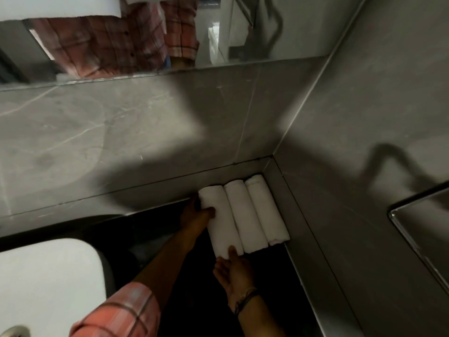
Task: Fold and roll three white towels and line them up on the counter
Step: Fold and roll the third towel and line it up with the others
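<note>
Three white rolled towels lie side by side on the dark counter (pixel 262 276) in the corner of the grey walls. The left towel (pixel 222 222) touches the middle towel (pixel 245 217), which touches the right towel (pixel 266 210) beside the side wall. My left hand (pixel 196 215) grips the far end of the left towel, thumb on top. My right hand (pixel 233 271) is spread, palm up, its fingertips against the near end of that same towel.
A white basin (pixel 48 283) sits at the lower left with a metal tap (pixel 14 332) at its edge. A mirror (pixel 121 37) runs along the back wall. A metal-framed recess (pixel 422 229) is set in the right wall.
</note>
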Demonstrator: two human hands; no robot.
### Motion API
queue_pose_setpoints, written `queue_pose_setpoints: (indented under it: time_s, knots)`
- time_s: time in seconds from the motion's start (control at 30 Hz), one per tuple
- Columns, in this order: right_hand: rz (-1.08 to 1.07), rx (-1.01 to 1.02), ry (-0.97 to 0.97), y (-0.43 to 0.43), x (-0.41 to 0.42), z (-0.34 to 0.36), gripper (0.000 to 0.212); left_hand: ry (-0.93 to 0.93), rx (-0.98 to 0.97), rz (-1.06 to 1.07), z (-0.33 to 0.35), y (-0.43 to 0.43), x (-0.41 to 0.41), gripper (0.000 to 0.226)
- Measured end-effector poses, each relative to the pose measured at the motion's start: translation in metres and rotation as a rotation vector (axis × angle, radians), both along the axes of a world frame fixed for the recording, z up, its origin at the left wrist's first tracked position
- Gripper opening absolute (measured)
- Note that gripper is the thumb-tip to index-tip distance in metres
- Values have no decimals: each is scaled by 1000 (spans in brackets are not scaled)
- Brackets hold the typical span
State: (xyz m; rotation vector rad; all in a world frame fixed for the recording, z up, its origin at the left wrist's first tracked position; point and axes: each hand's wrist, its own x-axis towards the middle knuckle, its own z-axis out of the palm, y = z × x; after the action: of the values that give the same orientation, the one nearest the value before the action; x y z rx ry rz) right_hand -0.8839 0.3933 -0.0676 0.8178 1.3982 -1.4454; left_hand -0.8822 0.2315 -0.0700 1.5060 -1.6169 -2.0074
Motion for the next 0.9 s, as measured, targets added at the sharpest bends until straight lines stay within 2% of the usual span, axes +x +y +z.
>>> queue_pose_setpoints:
  time_s: [0.07,0.13,0.23,0.3,0.37,0.43,0.53,0.67,0.9]
  knots:
    - [23,19,32,2,-3,-3,28,-9,-1,-31,4,-2,-1,75]
    - [65,31,55,6,-1,-4,36,-30,-48,-62,5,3,2,75]
    - [57,100,144,13,1,-4,48,-68,-79,42,2,22,11,77]
    - [-109,153,243,19,-6,-1,62,-41,12,161,4,40,13,76]
    - [-314,118,307,25,-15,5,74,3,130,232,7,53,7,71]
    - [-420,-54,263,23,-25,14,70,27,237,280,11,55,-5,70]
    - [-476,-237,123,15,-39,21,71,55,364,362,17,52,-21,84]
    - [-516,-240,117,7,-45,23,77,90,411,424,24,50,-33,94]
    - [-439,-300,131,19,-45,27,73,96,321,433,35,54,-36,93]
